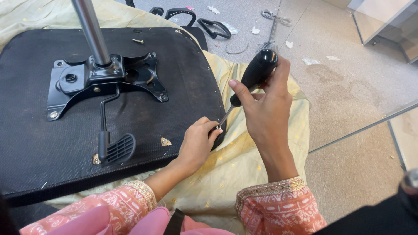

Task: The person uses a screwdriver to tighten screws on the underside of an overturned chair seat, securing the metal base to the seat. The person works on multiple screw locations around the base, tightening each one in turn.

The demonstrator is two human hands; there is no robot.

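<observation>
Your right hand is wrapped around the black handle of a screwdriver, thumb laid along the handle, with the shaft slanting down and to the left. Its tip meets a small screw at the right edge of the upturned chair seat, the black fabric-covered panel that fills the left of the view. Your left hand rests on that same edge, fingers curled and pinching the screw right at the screwdriver tip.

Toward the middle of the seat, the black metal tilt mechanism is bolted on, and the chrome gas-lift column rises from it out of the top of the view. A black lever with a ribbed paddle runs from the mechanism toward the near edge of the seat. A loose bolt lies on the seat near its far edge.

Under the seat a pale yellow cloth is spread over the floor. Beyond the seat's far edge, black plastic armrest parts lie on the grey carpet, with scraps of paper scattered around them.
</observation>
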